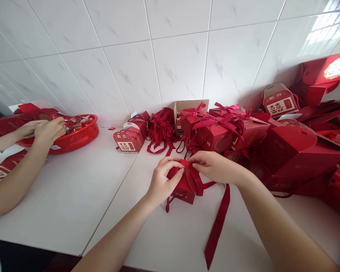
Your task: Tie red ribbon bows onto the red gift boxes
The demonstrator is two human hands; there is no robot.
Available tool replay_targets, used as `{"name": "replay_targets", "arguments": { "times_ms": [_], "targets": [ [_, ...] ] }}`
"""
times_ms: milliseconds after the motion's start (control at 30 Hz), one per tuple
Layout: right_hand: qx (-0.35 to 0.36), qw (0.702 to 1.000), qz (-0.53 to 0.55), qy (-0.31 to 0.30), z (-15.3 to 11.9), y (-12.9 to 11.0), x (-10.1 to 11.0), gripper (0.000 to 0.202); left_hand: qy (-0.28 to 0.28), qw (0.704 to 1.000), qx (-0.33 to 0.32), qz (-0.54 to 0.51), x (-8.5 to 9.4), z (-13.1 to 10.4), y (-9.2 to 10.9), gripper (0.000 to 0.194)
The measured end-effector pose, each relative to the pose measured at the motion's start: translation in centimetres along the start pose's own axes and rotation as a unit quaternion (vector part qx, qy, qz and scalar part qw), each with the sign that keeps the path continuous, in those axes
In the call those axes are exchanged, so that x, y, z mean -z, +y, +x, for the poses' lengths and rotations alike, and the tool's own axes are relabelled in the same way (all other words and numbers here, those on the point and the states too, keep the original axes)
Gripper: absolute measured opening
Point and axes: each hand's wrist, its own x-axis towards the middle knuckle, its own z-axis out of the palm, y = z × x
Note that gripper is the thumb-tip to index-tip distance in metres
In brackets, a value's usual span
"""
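A small red gift box (184, 192) stands on the white table in front of me, with its top flaps partly covered by my fingers. My left hand (164, 178) is closed on the left side of the box top, thumb and fingertips at the flaps. From the right, my right hand (212, 164) pinches the top of the same box. A dark red ribbon (218, 226) passes by the box, with one end trailing toward the table's front. A twisted red cord (167, 206) hangs at the box's lower left.
Finished boxes with bows (215, 134) and larger red boxes (303, 151) are piled at right. A ribbon heap (162, 126) and a printed box (127, 140) lie near the tiled wall. At left, another person's hands (49, 130) work over a red basket (82, 139).
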Motion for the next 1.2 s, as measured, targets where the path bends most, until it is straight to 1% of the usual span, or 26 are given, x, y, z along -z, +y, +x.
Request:
{"name": "replay_targets", "arguments": {
  "times_ms": [133, 300, 467, 600, 700, 733, 800, 867, 933, 967, 1033, 1133, 1200],
  "targets": [
    [-0.010, 1.000, 0.025, -0.006, -0.1, -0.1, 0.3, 0.029, 0.019, 1.000, -0.006, -0.017, -0.2, 0.0, 0.1, 0.008],
    [-0.011, 0.999, 0.026, -0.015, -0.4, -0.5, 0.6, 0.028, 0.058, 0.998, 0.004, -0.038, -0.1, -0.1, 0.1, 0.008],
    [0.012, 1.000, 0.027, -0.006, -0.3, -0.5, 0.1, 0.022, 0.065, 0.997, 0.014, -0.040, -0.1, -0.2, -0.1, 0.008],
    [0.019, 1.000, 0.021, -0.005, -0.1, 0.0, -0.1, 0.020, 0.067, 0.994, 0.040, -0.072, -0.2, -0.2, -0.1, 0.008],
    [0.018, 0.999, 0.034, -0.017, -0.3, 0.2, 0.3, 0.017, 0.083, 0.989, 0.071, -0.104, -0.1, -0.1, 0.0, 0.007],
    [0.017, 0.999, 0.042, -0.019, -0.4, 0.2, 0.4, 0.016, 0.093, 0.987, 0.072, -0.106, 0.0, -0.1, 0.0, 0.007],
    [0.009, 0.997, 0.069, -0.023, -0.4, -0.1, 0.5, 0.019, 0.128, 0.986, 0.046, -0.099, 0.3, 0.0, 0.1, 0.008],
    [0.006, 0.995, 0.097, -0.032, -0.4, -0.6, 0.4, 0.028, 0.163, 0.983, -0.013, -0.087, 0.6, 0.0, 0.2, 0.009],
    [0.018, 0.992, 0.116, -0.052, -0.3, -1.0, 0.1, 0.033, 0.175, 0.979, -0.072, -0.080, 0.9, -0.1, 0.2, 0.007],
    [0.027, 0.990, 0.125, -0.061, -0.3, -1.2, -0.1, 0.033, 0.172, 0.978, -0.088, -0.076, 1.0, -0.1, 0.1, 0.006],
    [0.041, 0.986, 0.149, -0.062, -0.1, -1.5, -0.4, 0.027, 0.165, 0.979, -0.096, -0.068, 1.1, -0.1, 0.0, 0.005],
    [0.047, 0.979, 0.192, -0.041, -0.1, -1.6, -0.6, 0.018, 0.162, 0.981, -0.084, -0.058, 1.2, 0.0, -0.1, 0.007],
    [0.055, 0.974, 0.218, -0.022, -0.3, -1.8, -0.5, 0.016, 0.140, 0.985, -0.078, -0.061, 1.3, 0.0, -0.1, 0.006]
  ]
}}
